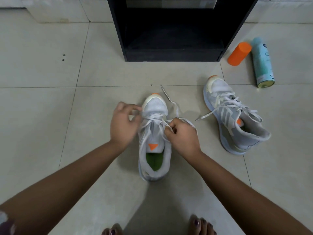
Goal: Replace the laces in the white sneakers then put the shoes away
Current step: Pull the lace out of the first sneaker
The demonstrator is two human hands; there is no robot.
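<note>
The near sneaker (155,133) stands on the tiled floor (50,99) straight in front of the black shelf unit (169,31), toe toward it and heel toward the person. Its lace (152,118) is threaded only through the lower eyelets, with one loose end trailing off past the toe toward the unit. The right hand (182,135) has thumb and forefinger clamped on a strand over the tongue. The left hand (124,122) is curled beside the toe, its fingertips apparently pinching the other run, though it is blurred there.

To do this crossing well, I'd say pull both runs evenly so the ends stay matched, keep the lace flat rather than twisted, and feed the tip from outside in before snugging.

The second sneaker (235,116) lies in front of the unit's right corner, already laced, ends loose. Just right of the unit lie an orange bottle (238,53) and a spray can (262,63), touching.
</note>
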